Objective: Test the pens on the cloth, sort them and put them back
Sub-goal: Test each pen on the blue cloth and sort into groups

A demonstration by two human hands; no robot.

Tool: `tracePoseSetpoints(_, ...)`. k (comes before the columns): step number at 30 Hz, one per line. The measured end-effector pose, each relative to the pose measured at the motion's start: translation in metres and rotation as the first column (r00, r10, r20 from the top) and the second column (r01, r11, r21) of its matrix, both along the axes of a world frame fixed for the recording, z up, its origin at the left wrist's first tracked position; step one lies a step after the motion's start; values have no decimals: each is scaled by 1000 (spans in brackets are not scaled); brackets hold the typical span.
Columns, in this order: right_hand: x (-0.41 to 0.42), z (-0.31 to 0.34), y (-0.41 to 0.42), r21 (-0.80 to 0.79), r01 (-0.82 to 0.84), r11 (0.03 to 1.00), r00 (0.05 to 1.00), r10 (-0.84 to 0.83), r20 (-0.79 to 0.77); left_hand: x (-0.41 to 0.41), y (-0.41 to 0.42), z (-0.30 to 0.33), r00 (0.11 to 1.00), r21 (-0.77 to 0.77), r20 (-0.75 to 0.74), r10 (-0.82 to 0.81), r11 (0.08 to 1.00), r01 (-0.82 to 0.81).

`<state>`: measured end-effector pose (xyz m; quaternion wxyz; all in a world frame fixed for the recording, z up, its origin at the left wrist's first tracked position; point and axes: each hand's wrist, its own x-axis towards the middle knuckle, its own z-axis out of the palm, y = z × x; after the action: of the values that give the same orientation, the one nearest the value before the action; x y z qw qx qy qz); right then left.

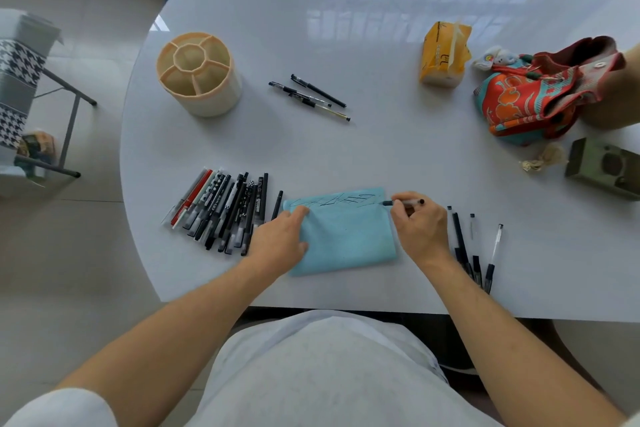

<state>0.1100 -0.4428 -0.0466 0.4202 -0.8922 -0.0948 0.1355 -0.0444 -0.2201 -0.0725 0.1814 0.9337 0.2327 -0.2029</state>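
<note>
At cloth's (343, 236) far right corner, right hand (420, 227) pinches a pen (403, 202), tip touching the edge. Left hand (282, 239), fingers flat, pins cloth's left side to the tabletop (381, 45). Keep it taut w/ short light strokes; sort by mark.

— What's on the table (381, 45)?
— Cloth (346, 236) between the hands; pens (225, 211) left of the left one, more pens (474, 253) right of the right.
— Farther out?
— Holder (199, 74), three pens (311, 95), bag (533, 94).
</note>
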Motion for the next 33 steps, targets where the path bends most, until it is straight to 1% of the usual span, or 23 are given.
tracePoseSetpoints(3, -1, 4, -12, 68, 42, 997, 998, -39, -38, 0, 0, -2, 1000, -5, -6, 4, 1000, -4)
tracePoseSetpoints(6, -1, 12, -31, 155, 114, 981, 988, -96, -118, 0, 1, -4, 1000, -13, 0, 4, 1000, -4)
tracePoseSetpoints(8, 0, 18, -50, 167, 136, 977, 985, -115, -129, -1, 2, -5, 1000, -19, 8, 3, 1000, -3)
tracePoseSetpoints(11, 3, 25, -84, 135, 145, 980, 986, -132, -101, -1, 2, -6, 1000, -29, 7, 7, 1000, -7)
tracePoseSetpoints(12, 3, 27, -92, 119, 125, 985, 990, -116, -78, -1, 1, -6, 1000, -30, 5, 9, 1000, -9)
tracePoseSetpoints(14, 2, 28, -103, 59, 36, 998, 998, -33, -49, 0, 1, -5, 1000, -30, 8, 16, 999, -15)
tracePoseSetpoints(17, -2, 27, -106, 20, -62, 998, 995, 63, -79, 0, 0, -5, 1000, -32, 19, 14, 999, -14)
tracePoseSetpoints(20, -2, 24, -102, 22, -57, 998, 996, 58, -63, 0, -1, -3, 1000, -34, 15, 13, 999, -12)
tracePoseSetpoints(23, 1, 20, -95, -87, -83, 993, 995, 88, 54, 0, -2, -3, 1000, -33, 4, 14, 999, -14)
tracePoseSetpoints(24, 2, 18, -91, -120, -85, 989, 993, 94, 67, 0, -2, -3, 1000, -32, 0, 18, 999, -18)
tracePoseSetpoints(26, 4, 17, -86, -146, -87, 985, 995, 94, 39, 0, -3, -2, 1000, -35, -6, 26, 999, -26)
tracePoseSetpoints(28, 7, 17, -82, -111, -70, 991, 997, 72, 5, 1, -3, -1, 999, -37, -15, 30, 999, -31)
tracePoseSetpoints(31, 9, 21, -75, 45, 55, 997, 993, -50, -106, 1, -5, 2, 999, -45, -18, 35, 998, -36)
tracePoseSetpoints(33, 7, 24, -64, 116, 86, 990, 984, -67, -164, 0, -6, 5, 999, -51, -15, 34, 998, -35)
